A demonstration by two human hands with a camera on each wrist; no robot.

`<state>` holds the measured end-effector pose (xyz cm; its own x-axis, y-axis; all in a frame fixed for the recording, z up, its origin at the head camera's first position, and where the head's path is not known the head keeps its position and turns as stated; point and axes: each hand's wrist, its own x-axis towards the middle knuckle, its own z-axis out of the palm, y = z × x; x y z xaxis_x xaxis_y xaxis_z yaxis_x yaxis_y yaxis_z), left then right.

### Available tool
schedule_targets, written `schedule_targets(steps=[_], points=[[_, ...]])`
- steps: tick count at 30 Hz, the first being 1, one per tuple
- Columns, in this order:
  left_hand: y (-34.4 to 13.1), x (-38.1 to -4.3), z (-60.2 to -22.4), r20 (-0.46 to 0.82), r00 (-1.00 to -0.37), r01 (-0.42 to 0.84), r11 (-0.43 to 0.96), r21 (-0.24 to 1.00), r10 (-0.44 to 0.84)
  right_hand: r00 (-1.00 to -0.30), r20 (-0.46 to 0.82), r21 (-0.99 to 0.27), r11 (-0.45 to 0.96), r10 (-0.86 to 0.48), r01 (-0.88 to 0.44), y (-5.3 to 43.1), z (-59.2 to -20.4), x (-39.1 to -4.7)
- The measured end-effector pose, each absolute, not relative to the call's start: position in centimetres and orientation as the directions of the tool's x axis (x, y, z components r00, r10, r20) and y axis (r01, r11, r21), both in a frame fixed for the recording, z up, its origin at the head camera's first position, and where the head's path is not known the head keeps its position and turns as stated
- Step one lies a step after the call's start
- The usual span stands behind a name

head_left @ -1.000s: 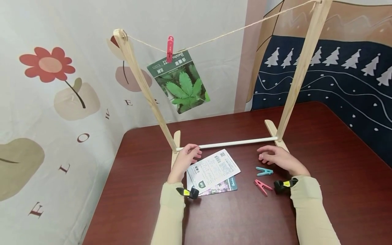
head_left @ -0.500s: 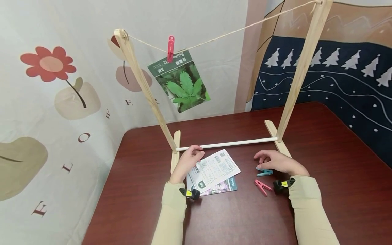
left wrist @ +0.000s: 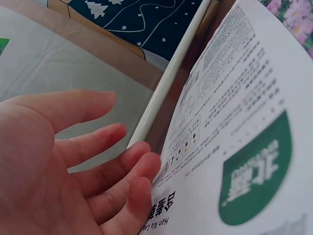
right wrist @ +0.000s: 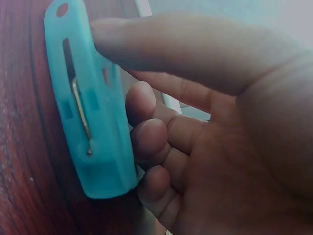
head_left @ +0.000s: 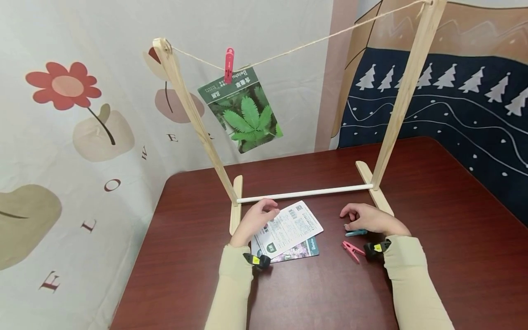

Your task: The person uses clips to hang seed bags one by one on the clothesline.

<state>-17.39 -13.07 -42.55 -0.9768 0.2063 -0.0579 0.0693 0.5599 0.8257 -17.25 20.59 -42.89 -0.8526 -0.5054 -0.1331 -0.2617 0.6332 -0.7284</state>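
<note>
In the head view my left hand [head_left: 255,221] lies over the left edge of a white printed packet [head_left: 288,229], fingers loosely bent. Its fingertips meet the packet's edge in the left wrist view, with nothing gripped. Beneath that packet, a second one [head_left: 307,249] with pink flowers shows partly. My right hand [head_left: 373,218] pinches a blue clothespin [right wrist: 90,112] by one end, thumb against it; the index fingertip is hidden. The clothespin is low over the table, and contact with it cannot be told. A pink clothespin [head_left: 353,251] lies just nearer.
A wooden frame [head_left: 406,96] stands behind the hands, joined low down by a white rod [head_left: 313,193]. Across its top runs a string [head_left: 317,43]. From this a red clothespin [head_left: 229,64] hangs a green leaf-pictured packet [head_left: 247,114]. The table [head_left: 330,293] is dark red.
My right hand has moved left and down onto the blue clothespin, which now shows as a narrow bar instead of a spread V. The left hand has shifted slightly right over the white packet.
</note>
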Motion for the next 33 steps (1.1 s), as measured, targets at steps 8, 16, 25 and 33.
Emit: schedule_targets(steps=[8, 16, 25, 33], points=[[-12.7, -17.4, -42.7, -0.055, -0.978, 0.074, 0.590, 0.804, 0.199, -0.865, -0.101, -0.702, 0.651, -0.492, -0.288, 20.8, -42.9, -17.4], [-11.3, -17.3, -43.3, -0.040, -0.975, 0.119, 0.666, 0.736, 0.218, -0.896, -0.074, -0.670, 0.687, -0.437, -0.280, 22.1, -43.2, -16.8], [-13.0, -17.1, -42.6, 0.001, -0.980, 0.145, 0.713, 0.686, 0.199, -0.906, -0.006, -0.685, 0.662, -0.424, -0.305, 20.4, -43.3, -17.4], [-12.1, -16.7, -42.3, -0.064, -0.962, 0.169, 0.765, 0.622, 0.264, -0.920, -0.077, -0.651, 0.718, -0.384, -0.245, 20.8, -42.9, -17.2]])
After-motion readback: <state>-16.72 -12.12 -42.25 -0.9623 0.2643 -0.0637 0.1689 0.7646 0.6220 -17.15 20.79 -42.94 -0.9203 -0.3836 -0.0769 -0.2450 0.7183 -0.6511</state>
